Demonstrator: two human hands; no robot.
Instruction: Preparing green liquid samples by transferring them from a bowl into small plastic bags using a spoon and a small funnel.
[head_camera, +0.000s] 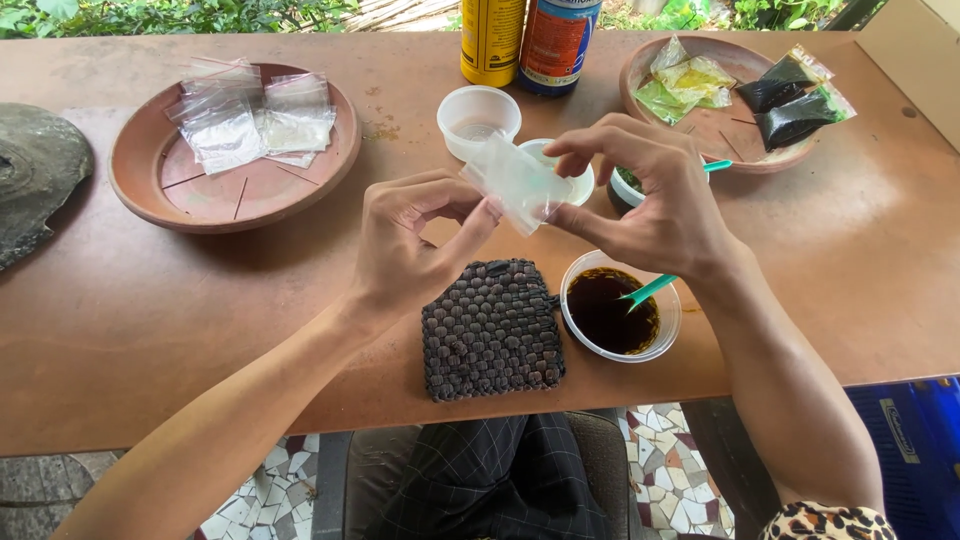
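Observation:
A small clear plastic zip bag (516, 182) is held up over the brown table (150, 300) by both hands. My left hand (408, 240) pinches its left side with thumb and fingers. My right hand (645, 195) grips its right end. Below them lies a dark woven square pad (492, 330). Beside the pad stands a clear cup of dark liquid (608, 312) with a green spoon (650, 290) in it.
A clay dish (150, 185) at the left holds several clear bags of white powder. Another clay dish (715, 130) at the right holds green and black packets. Two empty clear cups (478, 120), a yellow bottle (492, 40) and a dark bottle (556, 42) stand behind.

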